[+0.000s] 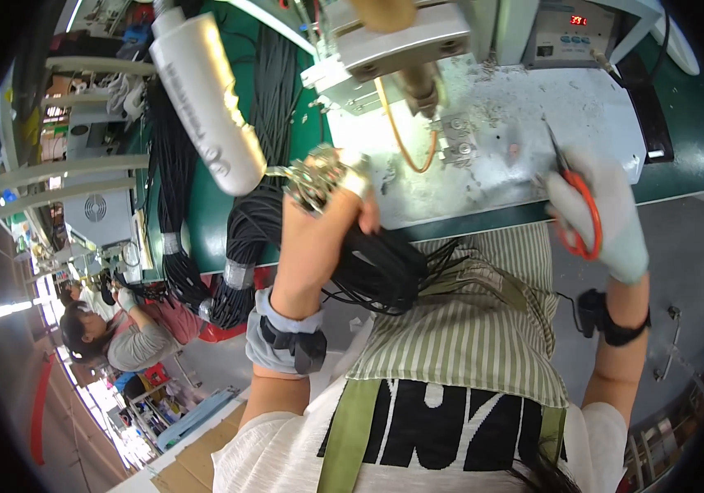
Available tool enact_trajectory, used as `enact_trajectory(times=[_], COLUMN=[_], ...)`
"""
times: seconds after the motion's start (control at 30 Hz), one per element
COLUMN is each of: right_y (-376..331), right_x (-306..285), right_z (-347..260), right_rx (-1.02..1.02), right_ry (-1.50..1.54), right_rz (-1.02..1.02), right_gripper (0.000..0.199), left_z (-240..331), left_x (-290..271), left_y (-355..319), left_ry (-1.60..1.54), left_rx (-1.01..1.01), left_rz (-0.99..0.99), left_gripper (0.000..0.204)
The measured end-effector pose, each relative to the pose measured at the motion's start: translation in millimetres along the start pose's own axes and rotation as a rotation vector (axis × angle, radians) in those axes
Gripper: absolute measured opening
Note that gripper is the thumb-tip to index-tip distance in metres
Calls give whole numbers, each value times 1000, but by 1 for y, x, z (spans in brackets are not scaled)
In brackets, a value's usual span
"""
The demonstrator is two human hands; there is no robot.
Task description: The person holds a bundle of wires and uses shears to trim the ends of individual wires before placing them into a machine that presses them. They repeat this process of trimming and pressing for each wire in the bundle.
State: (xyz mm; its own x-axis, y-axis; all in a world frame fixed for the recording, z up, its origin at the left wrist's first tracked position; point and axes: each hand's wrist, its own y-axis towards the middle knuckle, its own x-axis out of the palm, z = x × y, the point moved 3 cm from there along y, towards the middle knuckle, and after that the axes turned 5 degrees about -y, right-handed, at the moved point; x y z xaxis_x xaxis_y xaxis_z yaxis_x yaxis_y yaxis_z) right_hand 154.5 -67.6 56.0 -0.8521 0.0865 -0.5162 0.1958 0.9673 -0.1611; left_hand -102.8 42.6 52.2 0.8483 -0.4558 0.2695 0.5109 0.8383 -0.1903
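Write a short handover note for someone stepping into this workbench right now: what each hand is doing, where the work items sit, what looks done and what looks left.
Left hand: bare, gripping a bundle of black cables with metal connector ends raised near the white tube.
Right hand: gloved, holding red-handled scissors over the grey work plate.
Bench: further black cable bundles, taped, hang off the green bench edge at left; the soldering fixture sits ahead.
Done: cannot tell which of the taped bundles are finished.
Left: the held bundle is probably still being worked.
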Motion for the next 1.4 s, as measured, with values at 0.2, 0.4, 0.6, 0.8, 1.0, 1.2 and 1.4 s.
enact_trajectory(times=[0.2,0.4,0.6,0.8,1.0,1.2,1.4], right_y=[-34,-38,-49,-51,-51,-50,-48], right_x=[24,39,35,23,26,29,33], right_z=[-56,-58,-56,-57,-45,-46,-53], right_rx=[-232,-84,22,132,186,177,-166], right_ry=[7,133,281,493,523,598,239], right_rz=[179,-16,4,-210,-188,-142,173], right_gripper=[13,17,20,22,22,16,15], left_z=[-2,0,0,7,14,-1,9], left_x=[54,62,63,69,84,70,71], left_y=[-34,-41,-49,-51,-47,-45,-40], left_ry=[81,126,446,666,934,330,-4], left_rx=[-201,-136,-79,369,589,109,-223], left_rz=[-347,-362,-414,-313,-384,-358,-292], left_gripper=[47,49,42,34,34,32,28])
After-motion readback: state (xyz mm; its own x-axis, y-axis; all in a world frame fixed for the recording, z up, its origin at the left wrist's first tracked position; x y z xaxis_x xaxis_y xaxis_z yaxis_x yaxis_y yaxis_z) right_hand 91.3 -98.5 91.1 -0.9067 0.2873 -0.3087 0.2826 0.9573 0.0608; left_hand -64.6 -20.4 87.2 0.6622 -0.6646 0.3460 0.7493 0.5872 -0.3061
